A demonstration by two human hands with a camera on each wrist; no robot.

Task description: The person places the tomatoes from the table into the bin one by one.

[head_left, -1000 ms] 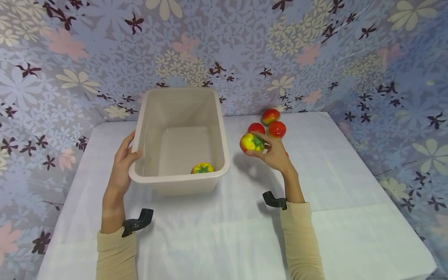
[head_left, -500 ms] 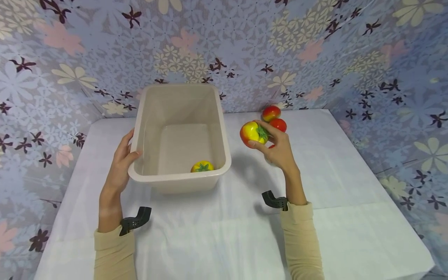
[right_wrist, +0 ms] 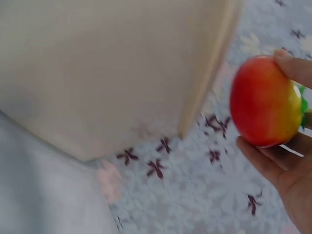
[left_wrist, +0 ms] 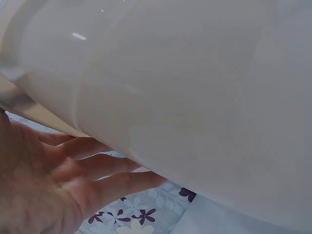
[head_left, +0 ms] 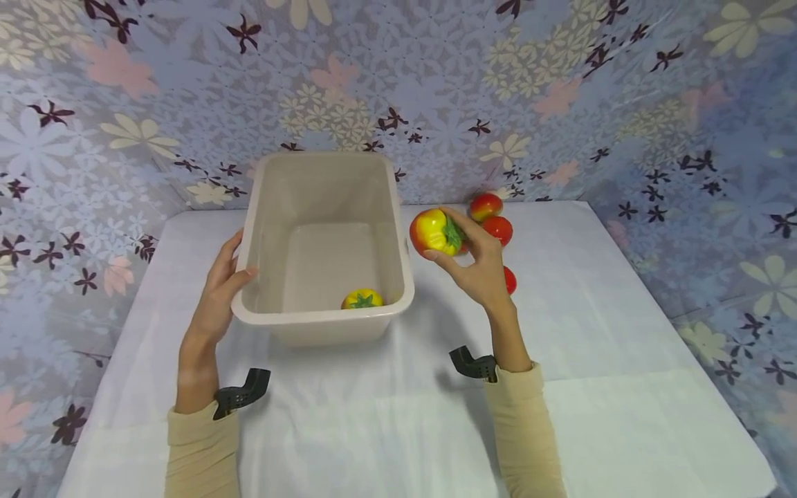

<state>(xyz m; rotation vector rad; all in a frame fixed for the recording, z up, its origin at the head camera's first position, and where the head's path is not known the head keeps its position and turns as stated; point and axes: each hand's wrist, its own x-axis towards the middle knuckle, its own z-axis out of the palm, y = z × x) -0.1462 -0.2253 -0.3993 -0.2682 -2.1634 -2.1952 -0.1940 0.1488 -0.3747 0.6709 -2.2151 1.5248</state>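
A beige plastic bin (head_left: 330,318) stands at the left of the table, with one yellow tomato (head_left: 362,299) with a green star-shaped top inside, near its front wall. At the bin's left side my left hand (head_left: 214,297) holds the rim, thumb over the edge and fingers spread along the outer wall, as the left wrist view (left_wrist: 87,180) shows. My right hand (head_left: 476,259) grips a red-and-yellow tomato (head_left: 431,232) between thumb and fingers, just right of the bin's right rim. In the right wrist view that tomato (right_wrist: 263,102) appears beside the bin wall (right_wrist: 112,78).
Behind and right of my right hand lie several more tomatoes: a red-and-yellow one (head_left: 486,206), a red one (head_left: 498,229), and another red one (head_left: 510,280) partly hidden by the hand. A white cloth (head_left: 610,332) covers the table; flowered fabric (head_left: 436,90) rises behind it.
My right hand has lifted the tomato off the group and carried it left toward the bin's right rim. My left hand keeps its place on the bin.
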